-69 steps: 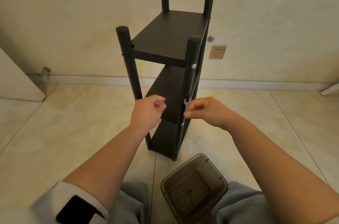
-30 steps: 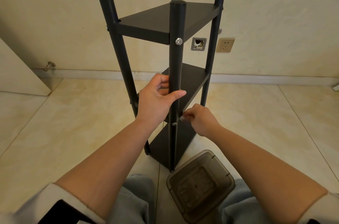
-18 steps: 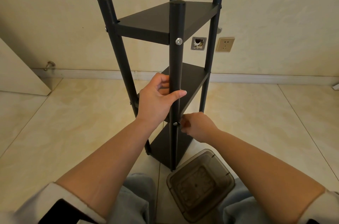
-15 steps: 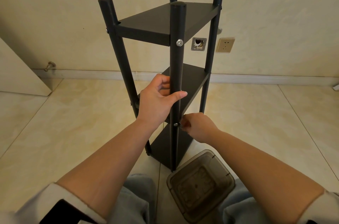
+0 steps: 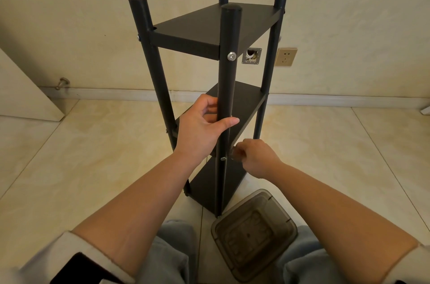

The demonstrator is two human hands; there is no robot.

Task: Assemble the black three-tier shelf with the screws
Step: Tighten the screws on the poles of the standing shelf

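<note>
- We have the black three-tier shelf with round posts standing upright on the pale tiled floor, close in front of our knees, one corner post turned toward us so its screws face us.
- Our left hand wraps the near black post between the top and middle tiers, thumb across the front, fingers curled behind; we judge this grip is there to steady the frame while a fastener is worked.
- Our right hand sits lower and just right of that post, at the middle tier's corner, fingers curled and pinching something small and blurred; we cannot tell what it is, or whether it is a tool.
- The small silver screw in the post lies just left of those fingertips.
- The larger silver screw head at the top tier looks seated.
- The two hands are apart, left above right; both forearms reach forward from rolled pale sleeves.
- A smoky translucent plastic box rests on the floor between our knees, near the post's foot, presumably kept there for parts.
</note>
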